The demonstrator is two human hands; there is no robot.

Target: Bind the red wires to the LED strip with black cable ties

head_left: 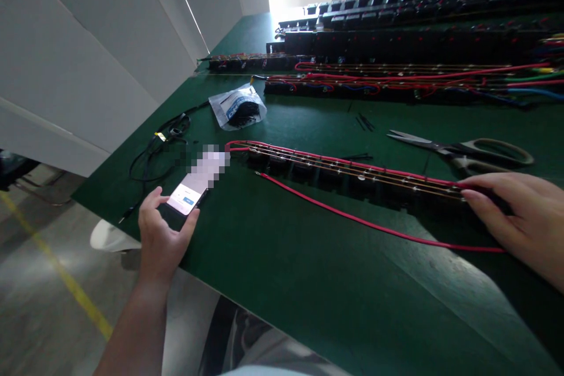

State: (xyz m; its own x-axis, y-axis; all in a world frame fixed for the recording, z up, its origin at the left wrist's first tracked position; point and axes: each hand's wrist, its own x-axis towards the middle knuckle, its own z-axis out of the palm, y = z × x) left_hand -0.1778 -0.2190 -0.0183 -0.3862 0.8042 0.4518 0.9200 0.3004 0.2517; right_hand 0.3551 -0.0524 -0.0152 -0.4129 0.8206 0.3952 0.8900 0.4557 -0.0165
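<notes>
Between the thumb and fingers of my left hand (pixel 165 235) is a smartphone (pixel 187 195) with its screen lit; its far end is blurred out by blocks. My right hand (pixel 522 217) pinches the right end of a long black wired strip (pixel 352 173), where red cable and thin brass-coloured rods run along the top. A loose red cable (pixel 352 215) with a bare metal tip curves in front of the strip and passes under my right hand. Scissors (pixel 462 150) lie just behind that hand, blades pointing left.
Behind the strip are a clear bag of black cable ties (pixel 240 107) and a few loose ties (pixel 365 122). A coiled black cable (pixel 163 138) lies at the left edge of the green table (pixel 308 299). More wired strips (pixel 374 82) fill the back right.
</notes>
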